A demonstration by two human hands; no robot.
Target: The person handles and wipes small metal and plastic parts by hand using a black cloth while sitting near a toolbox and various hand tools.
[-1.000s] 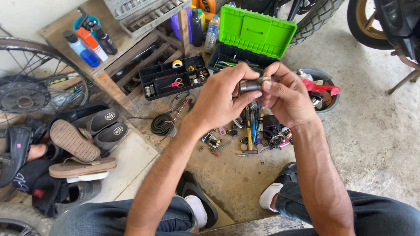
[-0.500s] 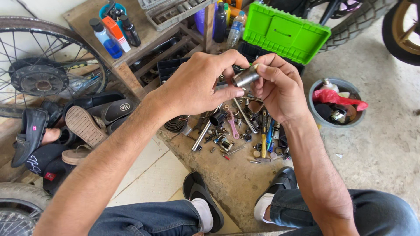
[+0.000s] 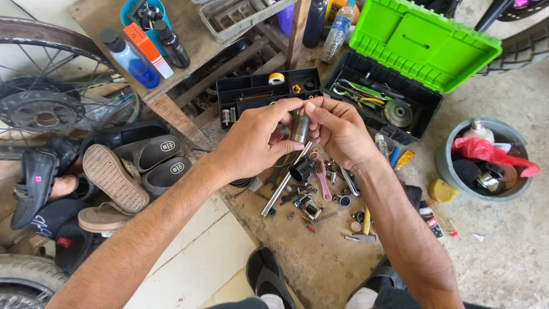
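Note:
Both hands meet over a pile of small tools and parts point(image 3: 320, 197) on the concrete floor. My left hand point(image 3: 254, 140) and my right hand point(image 3: 337, 129) together grip a short metal cylinder point(image 3: 299, 126), held upright between the fingertips. Just below it lie a long steel rod point(image 3: 283, 186), a black socket-like part point(image 3: 301, 170) and a pink-handled brush point(image 3: 321, 178).
An open black toolbox with a green lid point(image 3: 420, 43) sits at the upper right, a black parts tray point(image 3: 269, 91) beside it. A grey bucket point(image 3: 457, 171) with red plastic is at the right. Sandals point(image 3: 114, 177), a spoked wheel point(image 3: 46, 109) and bottles point(image 3: 128, 60) are left.
The view has shifted, so the scene sits lower and to the right. The hands have turned the metal cylinder from lying tilted to standing upright between the fingertips.

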